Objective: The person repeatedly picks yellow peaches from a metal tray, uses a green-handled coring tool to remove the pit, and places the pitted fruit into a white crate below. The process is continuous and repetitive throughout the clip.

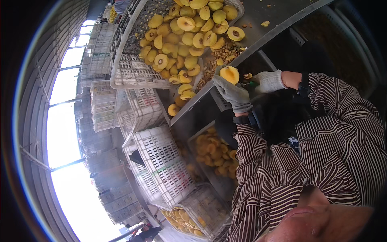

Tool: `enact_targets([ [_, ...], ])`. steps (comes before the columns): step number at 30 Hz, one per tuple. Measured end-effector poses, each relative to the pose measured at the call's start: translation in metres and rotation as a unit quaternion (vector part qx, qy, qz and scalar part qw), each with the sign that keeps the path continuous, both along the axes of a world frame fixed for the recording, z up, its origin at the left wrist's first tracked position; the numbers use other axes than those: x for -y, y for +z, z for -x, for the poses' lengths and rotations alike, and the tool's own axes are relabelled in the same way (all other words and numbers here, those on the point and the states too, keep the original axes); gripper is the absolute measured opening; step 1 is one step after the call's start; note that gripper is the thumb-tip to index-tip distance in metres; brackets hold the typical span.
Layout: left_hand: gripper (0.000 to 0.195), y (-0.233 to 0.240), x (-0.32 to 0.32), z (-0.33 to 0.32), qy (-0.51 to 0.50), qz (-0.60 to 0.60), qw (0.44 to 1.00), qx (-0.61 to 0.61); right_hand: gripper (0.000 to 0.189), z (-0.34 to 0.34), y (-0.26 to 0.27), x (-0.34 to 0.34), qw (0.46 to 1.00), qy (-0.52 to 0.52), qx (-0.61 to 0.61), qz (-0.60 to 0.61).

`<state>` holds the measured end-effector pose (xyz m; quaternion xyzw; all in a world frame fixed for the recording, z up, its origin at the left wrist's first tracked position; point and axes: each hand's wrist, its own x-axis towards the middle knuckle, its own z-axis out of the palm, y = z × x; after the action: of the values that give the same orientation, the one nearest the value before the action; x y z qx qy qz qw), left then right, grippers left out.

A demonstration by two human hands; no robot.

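My left hand [234, 94], in a grey-white knitted glove, holds a yellow peach half [229, 75] with its hollowed cut face up. The fingers wrap its lower left edge, close to the metal rim of the table. Just to the right is my right hand [270, 82], gloved alike and closed around a tool with a green handle [253, 84]. Most of this tool is hidden by the glove and shadow. A small piece of peach pit [248, 76] shows between the two hands, beside the tool.
Halved peaches [184, 42] spill from a tipped plastic crate [121, 65] onto the metal table [257, 13]. Loose pits [222, 56] lie along its raised edge [272, 34]. Below left, a crate holds peach halves [216, 148]. White crates [160, 151] stand stacked at left.
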<state>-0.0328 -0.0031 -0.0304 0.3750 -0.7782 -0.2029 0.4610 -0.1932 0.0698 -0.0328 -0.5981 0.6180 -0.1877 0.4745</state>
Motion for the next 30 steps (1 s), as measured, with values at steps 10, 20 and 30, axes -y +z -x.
enact_targets([
  [10, 0.043, 0.035, -0.030, -0.193, 0.189, -0.207, 0.959, 0.039, 0.060, 0.014, -0.038, -0.005, 0.937, 0.026, -0.314, -0.153],
  [20, 0.077, 0.070, 0.115, -0.061, 0.208, -0.006, 0.916, 0.342, 0.034, -0.017, -0.005, -0.028, 0.961, 0.055, -0.265, -0.053],
  [30, 0.052, 0.052, 0.216, -0.005, 0.156, -0.144, 0.855, 0.474, 0.033, -0.001, -0.033, -0.044, 0.923, -0.055, -0.258, 0.282],
])
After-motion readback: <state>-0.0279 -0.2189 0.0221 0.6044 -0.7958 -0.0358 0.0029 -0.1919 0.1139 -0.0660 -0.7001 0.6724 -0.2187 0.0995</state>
